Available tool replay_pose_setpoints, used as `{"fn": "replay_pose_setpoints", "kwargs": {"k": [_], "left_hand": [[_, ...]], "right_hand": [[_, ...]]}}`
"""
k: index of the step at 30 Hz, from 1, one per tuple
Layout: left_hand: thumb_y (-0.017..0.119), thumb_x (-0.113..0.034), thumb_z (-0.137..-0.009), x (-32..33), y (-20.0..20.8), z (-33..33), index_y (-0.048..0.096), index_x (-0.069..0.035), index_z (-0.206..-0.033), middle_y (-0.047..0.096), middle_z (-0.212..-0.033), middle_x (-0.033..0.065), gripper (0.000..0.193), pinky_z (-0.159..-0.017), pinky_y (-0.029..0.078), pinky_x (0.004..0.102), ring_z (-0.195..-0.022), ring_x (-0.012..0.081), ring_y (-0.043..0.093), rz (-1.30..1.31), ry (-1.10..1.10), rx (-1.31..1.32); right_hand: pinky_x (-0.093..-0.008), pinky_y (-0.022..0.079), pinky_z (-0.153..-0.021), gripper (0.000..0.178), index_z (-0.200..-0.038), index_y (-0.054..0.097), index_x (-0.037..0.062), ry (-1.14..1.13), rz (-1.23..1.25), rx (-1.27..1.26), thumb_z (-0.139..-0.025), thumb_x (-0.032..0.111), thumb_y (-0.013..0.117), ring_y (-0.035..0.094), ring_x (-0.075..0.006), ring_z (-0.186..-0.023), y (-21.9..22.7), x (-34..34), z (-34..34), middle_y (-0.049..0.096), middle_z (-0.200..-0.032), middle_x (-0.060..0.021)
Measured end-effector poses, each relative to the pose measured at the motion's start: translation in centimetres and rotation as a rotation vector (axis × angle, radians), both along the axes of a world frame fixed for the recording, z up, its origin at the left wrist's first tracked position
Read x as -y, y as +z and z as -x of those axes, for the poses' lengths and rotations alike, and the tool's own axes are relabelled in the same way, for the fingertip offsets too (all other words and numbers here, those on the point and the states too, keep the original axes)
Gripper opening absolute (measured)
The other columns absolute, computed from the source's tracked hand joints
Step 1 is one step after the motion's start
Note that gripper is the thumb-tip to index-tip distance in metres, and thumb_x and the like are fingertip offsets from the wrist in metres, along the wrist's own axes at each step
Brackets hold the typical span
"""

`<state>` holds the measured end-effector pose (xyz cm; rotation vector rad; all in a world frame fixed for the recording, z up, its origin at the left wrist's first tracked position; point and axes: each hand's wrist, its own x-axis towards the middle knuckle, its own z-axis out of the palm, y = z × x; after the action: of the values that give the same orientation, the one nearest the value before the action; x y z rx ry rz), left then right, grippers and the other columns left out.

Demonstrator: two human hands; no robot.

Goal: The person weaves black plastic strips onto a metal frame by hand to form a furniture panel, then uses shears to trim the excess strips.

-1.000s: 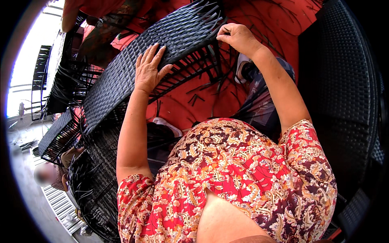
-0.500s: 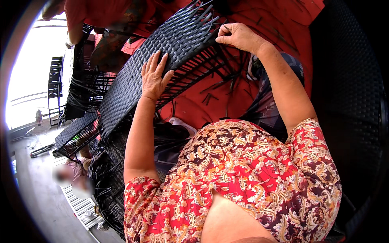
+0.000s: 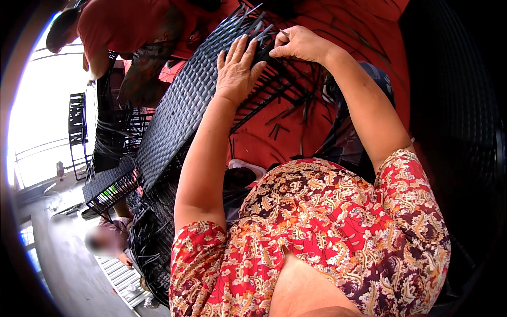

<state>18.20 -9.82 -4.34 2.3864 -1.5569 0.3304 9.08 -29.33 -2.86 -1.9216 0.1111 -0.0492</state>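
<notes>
A dark grey woven wicker panel (image 3: 177,103) slants across the middle, with loose strip ends (image 3: 254,20) fanning out at its far end. My left hand (image 3: 235,74) lies on the weave near that end, fingers stretched out and thumb apart. At the panel's far right corner, my right hand (image 3: 302,44) is closed in a pinch. A dark flat wicker strip (image 3: 284,33) shows between its thumb and fingers. Below the panel's right edge runs a black slatted frame (image 3: 264,100), partly hidden by my left arm.
Cut strips lie scattered on a red cloth (image 3: 264,142) underneath. A large dark woven piece (image 3: 459,105) stands at the right. Another person in a red shirt (image 3: 121,26) bends over wicker at the upper left. A smaller black wicker piece (image 3: 111,182) and another person (image 3: 113,232) are at the left.
My left hand has slid along the weave toward the far right corner, nearer my right hand. My right hand keeps its pinch there. The view has shifted slightly.
</notes>
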Motion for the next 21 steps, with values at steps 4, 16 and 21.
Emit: {"fn": "replay_pose_setpoints", "kwargs": {"k": [4,16,21], "left_hand": [[0.037,-0.046,-0.092,-0.1,0.2,0.2,0.036,-0.016,-0.137,0.029,-0.144,0.0094,0.055,-0.108,0.014,0.0427,-0.134,0.0252,0.023,-0.011,-0.014,-0.019],[0.048,-0.050,-0.085,-0.8,0.6,-0.1,0.039,-0.011,-0.135,0.033,-0.141,0.0130,0.064,-0.106,0.019,0.0403,-0.130,0.0294,0.029,-0.018,-0.041,0.052],[0.049,-0.049,-0.085,-0.7,0.5,-0.1,0.039,-0.011,-0.134,0.034,-0.140,0.0127,0.063,-0.106,0.020,0.0405,-0.130,0.0293,0.030,-0.015,-0.040,0.068]], "right_hand": [[-0.0279,0.041,-0.054,0.020,-0.078,0.066,0.0043,-0.001,-0.023,0.007,-0.072,0.023,0.073,0.049,-0.0100,-0.057,-1.0,1.0,0.0,0.054,-0.060,-0.0007],[-0.0215,0.040,-0.058,0.008,-0.078,0.063,0.0022,-0.023,-0.021,0.089,-0.079,0.010,0.065,0.047,-0.0049,-0.061,-0.6,0.7,1.8,0.056,-0.066,0.0029],[-0.0273,0.044,-0.064,0.010,-0.081,0.063,0.0041,-0.149,0.284,0.338,-0.077,0.013,0.066,0.054,-0.0131,-0.067,-0.9,0.1,1.8,0.057,-0.072,-0.0017]]}}
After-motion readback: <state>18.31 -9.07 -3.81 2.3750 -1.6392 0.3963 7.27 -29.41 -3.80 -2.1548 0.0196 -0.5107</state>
